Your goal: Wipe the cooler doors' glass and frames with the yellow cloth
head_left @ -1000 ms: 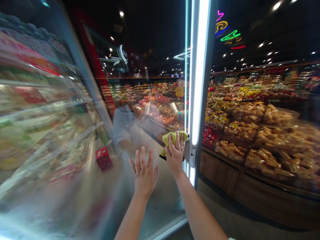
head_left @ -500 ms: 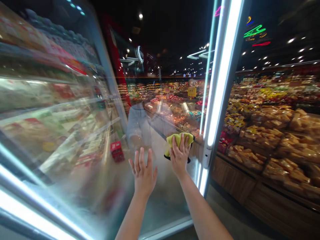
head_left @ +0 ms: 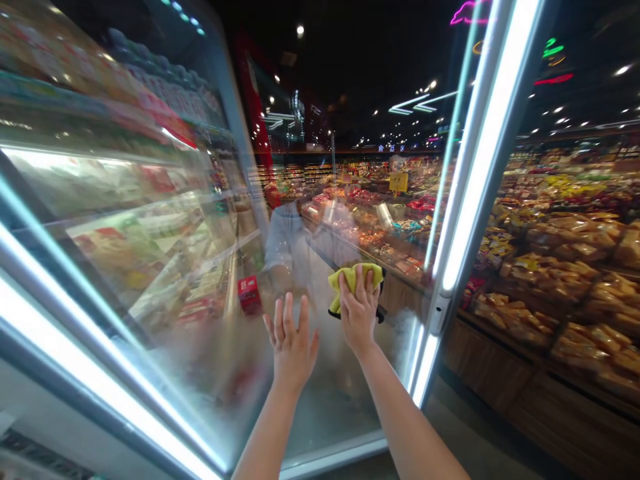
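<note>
My right hand [head_left: 359, 313] presses a yellow-green cloth [head_left: 341, 270] with a dark edge flat against a glass door [head_left: 340, 407]. The cloth is bunched under the fingers, and part of its dark rim sticks out on the right. To the left of it my left hand [head_left: 291, 343] has its fingers spread, at the glass and holding nothing; whether the palm touches the pane cannot be told. Fog whitens the lower glass around both hands. A faint reflection of a person in a light shirt shows in the pane.
A bright light strip runs up the door's right frame [head_left: 470, 200], and another crosses the lower left. Shelves of packaged goods [head_left: 145, 180] and a red box [head_left: 249, 295] show on the left. Bins of bagged snacks [head_left: 575, 267] stand on the right above a wooden base.
The view has shifted, so the door frame and light strip now lie farther right. My right hand and the cloth have moved slightly left across the glass relative to the frame. My left hand stays spread.
</note>
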A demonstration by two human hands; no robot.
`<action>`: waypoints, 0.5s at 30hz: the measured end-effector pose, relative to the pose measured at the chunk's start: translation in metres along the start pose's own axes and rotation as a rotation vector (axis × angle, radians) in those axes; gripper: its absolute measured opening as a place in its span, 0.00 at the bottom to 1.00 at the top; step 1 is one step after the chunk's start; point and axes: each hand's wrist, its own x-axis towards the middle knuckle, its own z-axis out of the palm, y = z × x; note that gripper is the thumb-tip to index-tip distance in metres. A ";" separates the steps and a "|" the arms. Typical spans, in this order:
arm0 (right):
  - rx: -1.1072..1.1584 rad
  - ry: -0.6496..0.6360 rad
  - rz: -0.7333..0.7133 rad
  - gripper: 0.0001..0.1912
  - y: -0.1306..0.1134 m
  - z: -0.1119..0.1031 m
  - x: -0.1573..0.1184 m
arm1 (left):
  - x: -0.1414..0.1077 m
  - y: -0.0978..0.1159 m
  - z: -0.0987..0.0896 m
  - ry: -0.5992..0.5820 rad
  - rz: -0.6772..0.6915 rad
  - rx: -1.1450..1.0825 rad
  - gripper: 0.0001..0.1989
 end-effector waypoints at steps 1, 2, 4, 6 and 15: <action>-0.014 -0.062 -0.057 0.28 -0.007 0.001 -0.007 | -0.001 -0.002 -0.001 -0.003 -0.003 0.000 0.45; -0.027 -0.109 -0.107 0.28 -0.010 0.001 -0.017 | -0.002 -0.004 -0.002 -0.007 -0.007 0.000 0.45; -0.049 -0.161 -0.168 0.28 -0.006 -0.001 -0.037 | -0.005 -0.010 -0.004 -0.016 -0.012 0.005 0.44; -0.066 -0.161 -0.167 0.28 0.006 -0.007 -0.049 | -0.009 -0.018 -0.008 -0.016 -0.014 0.013 0.44; -0.023 -0.009 0.008 0.31 -0.038 0.011 -0.013 | -0.019 -0.048 -0.021 -0.036 -0.053 0.027 0.44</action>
